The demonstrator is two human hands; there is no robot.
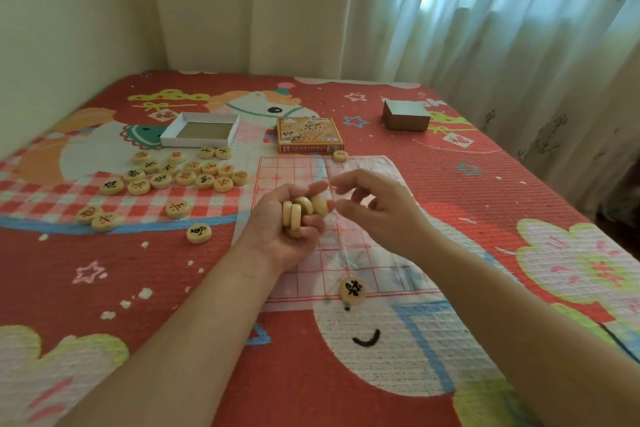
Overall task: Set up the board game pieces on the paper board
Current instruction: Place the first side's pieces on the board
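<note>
Left hand grips stacked pieces above the paper board's middle; right hand, loosely curled, empty, lies just right of them.

Both bare arms come in from the lower edge and converge, the left forearm slanting up to the right, the right forearm up to the left. The left grip is turned palm up, its fingers curled round a clutch of round pieces. The right grip hangs just beside it, palm down, forefinger and thumb reaching towards the left one, other fingers loosely bent; whether it holds anything cannot be told
</note>
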